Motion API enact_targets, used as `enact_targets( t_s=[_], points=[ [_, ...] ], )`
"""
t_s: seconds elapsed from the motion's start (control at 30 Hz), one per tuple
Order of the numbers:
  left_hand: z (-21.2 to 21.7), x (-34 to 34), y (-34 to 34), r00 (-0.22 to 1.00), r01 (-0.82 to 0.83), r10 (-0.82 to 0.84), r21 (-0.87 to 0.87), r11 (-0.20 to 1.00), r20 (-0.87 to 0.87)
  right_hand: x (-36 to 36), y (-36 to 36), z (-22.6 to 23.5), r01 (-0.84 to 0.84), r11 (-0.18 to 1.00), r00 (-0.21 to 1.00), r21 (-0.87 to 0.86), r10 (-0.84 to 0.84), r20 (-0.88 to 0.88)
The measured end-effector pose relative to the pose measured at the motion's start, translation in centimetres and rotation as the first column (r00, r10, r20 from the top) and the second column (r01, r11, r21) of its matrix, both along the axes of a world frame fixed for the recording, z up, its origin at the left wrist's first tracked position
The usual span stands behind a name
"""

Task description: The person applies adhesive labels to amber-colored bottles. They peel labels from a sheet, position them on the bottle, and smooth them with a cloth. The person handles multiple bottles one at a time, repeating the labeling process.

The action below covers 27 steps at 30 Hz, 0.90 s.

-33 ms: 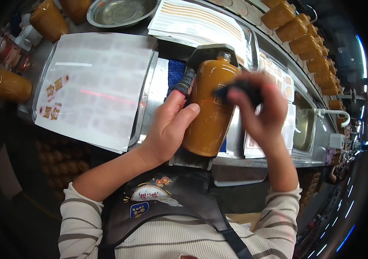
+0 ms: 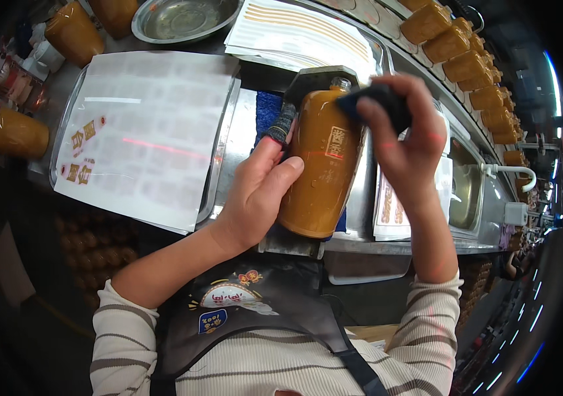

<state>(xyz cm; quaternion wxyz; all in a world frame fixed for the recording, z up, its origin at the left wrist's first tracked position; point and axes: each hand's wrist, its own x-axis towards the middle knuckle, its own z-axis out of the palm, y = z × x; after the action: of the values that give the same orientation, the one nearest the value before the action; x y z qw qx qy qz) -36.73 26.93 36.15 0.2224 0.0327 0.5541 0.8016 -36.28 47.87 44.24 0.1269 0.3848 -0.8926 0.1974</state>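
Observation:
A glossy mustard-brown bottle [image 2: 318, 198] leans in a grey metal holder [image 2: 293, 87], its clear neck at the far end. My left hand [image 2: 255, 191] steadies its left side, thumb on the surface and a grey knitted cover [image 2: 282, 124] round one finger. A framed gold marking [image 2: 335, 142] and water drops show on the bottle's face. In my right hand [image 2: 410, 145] is a dark blue-black flat piece [image 2: 390, 105], blurred, its edge near the bottle's shoulder; whether it touches, I cannot tell.
To the left lies a tray with a white sheet [image 2: 156, 132] bearing a few gold decals. Behind are more decal sheets [image 2: 295, 33] and a metal basin [image 2: 186, 20]. A sink [image 2: 465, 188] with a white tap [image 2: 512, 173] is at right. Brown bottles [image 2: 427, 23] line the far shelf.
My right hand has moved up and right from the bottle's middle toward its shoulder, with the dark piece, uncovering the gold marking. My left hand stays almost in place.

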Motion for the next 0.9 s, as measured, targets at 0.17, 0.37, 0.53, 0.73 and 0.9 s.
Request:
enact_targets(
  t_s=[0.17, 0.37, 0.53, 0.73, 0.9],
  points=[
    [-0.6, -0.2, 0.5, 1.000, 0.024, -0.022, -0.141, 0.990, 0.017, -3.6, -0.7, -0.8, -0.224, 0.974, 0.968, 0.017, 0.225, -0.109],
    [-0.6, 0.2, 0.4, 0.998, 0.011, -0.021, -0.169, 0.985, -0.054, -4.4, 0.7, -1.6, 0.041, 0.995, 0.996, -0.089, -0.048, -0.075],
    [-0.7, -1.2, 0.7, 0.845, -0.257, 0.013, -0.386, 0.886, -0.534, -1.3, 1.1, -0.9, 0.023, 0.994, 0.988, -0.108, -0.006, 0.155],
    [0.2, -2.4, -0.3, 0.670, -0.278, -0.327, -0.634, 0.722, -0.666, 2.4, 2.2, -2.8, -0.205, 0.950, 0.979, -0.238, 0.195, -0.063],
    [1.7, 0.3, -2.6, 0.535, -0.191, -0.566, -0.743, 0.642, -0.627, 3.8, 2.1, -2.7, 0.263, 0.818, 0.910, -0.512, -0.033, 0.414]
  ],
)
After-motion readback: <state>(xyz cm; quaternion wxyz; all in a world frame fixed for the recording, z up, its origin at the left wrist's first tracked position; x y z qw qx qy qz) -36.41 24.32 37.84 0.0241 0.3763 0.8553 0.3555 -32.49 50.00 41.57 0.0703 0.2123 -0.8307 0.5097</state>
